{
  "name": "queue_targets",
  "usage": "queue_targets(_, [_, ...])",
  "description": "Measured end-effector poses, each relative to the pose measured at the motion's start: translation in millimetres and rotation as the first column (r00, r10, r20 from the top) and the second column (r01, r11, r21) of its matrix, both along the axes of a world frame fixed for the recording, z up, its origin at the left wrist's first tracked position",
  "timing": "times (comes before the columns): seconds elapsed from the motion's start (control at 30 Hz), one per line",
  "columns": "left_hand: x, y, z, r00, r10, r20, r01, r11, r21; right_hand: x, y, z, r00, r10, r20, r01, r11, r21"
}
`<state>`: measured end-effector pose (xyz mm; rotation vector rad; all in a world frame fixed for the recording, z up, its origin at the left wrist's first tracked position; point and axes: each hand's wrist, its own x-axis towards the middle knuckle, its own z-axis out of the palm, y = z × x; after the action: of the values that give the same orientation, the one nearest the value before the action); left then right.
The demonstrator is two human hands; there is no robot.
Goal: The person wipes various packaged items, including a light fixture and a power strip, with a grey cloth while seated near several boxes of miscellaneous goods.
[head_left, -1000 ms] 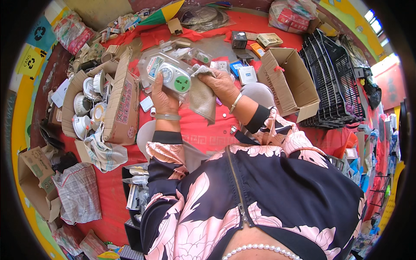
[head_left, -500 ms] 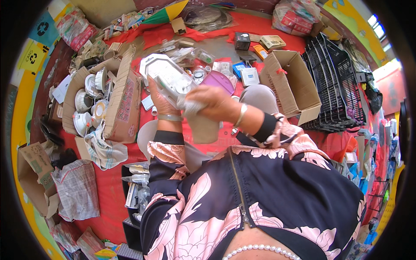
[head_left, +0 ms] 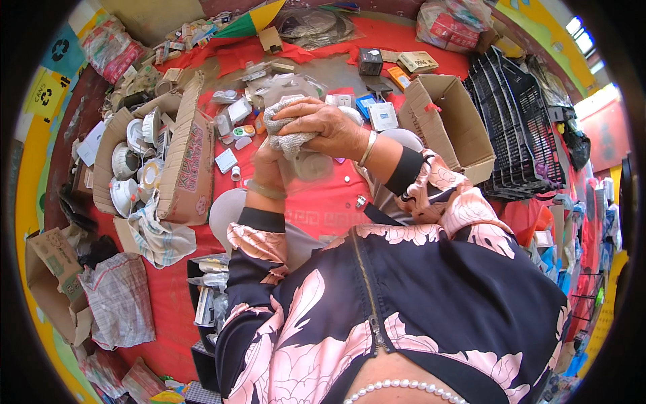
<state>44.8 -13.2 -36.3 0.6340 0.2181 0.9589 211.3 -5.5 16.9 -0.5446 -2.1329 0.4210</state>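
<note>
My right hand (head_left: 323,128) is closed around a crumpled grey cloth (head_left: 288,135) and presses it against a pale, see-through plastic casing (head_left: 311,168). Below the cloth, my left hand (head_left: 269,167) grips the casing's left side, its fingers mostly hidden. Held above my lap, the casing stretches away from me past both hands; the cloth covers its middle. Small electrical parts lie on the red cloth beyond and left of my hands, among them a small white square plate (head_left: 226,160) and a white socket plate (head_left: 342,101).
At left stands a cardboard box (head_left: 192,161) of round white lamps, with a striped cloth (head_left: 161,232) beside it. An open cardboard box (head_left: 464,128) and black plastic crates (head_left: 515,128) stand at right. A black bin (head_left: 208,289) of packaged parts sits by my left elbow.
The casing has turned and swung upright in front of me, its white end out of sight. My right hand has moved the cloth up and slightly left along it.
</note>
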Motion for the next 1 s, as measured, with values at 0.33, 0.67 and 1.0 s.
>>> queue_targets(0.33, [-4,-9,29,0.964,-0.095,-0.247,0.107,0.994,0.035,64,44,-6,0.723,-0.682,-0.108,0.683,0.684,0.257])
queue_targets(0.67, [3,-3,19,0.971,-0.002,-0.241,0.009,1.0,0.025,-2,6,26,0.951,-0.224,0.215,0.172,0.957,0.235])
queue_targets(1.0, [-3,-5,17,0.951,-0.048,-0.306,0.073,0.995,0.072,44,48,20,0.436,-0.811,0.39,0.702,0.578,0.416])
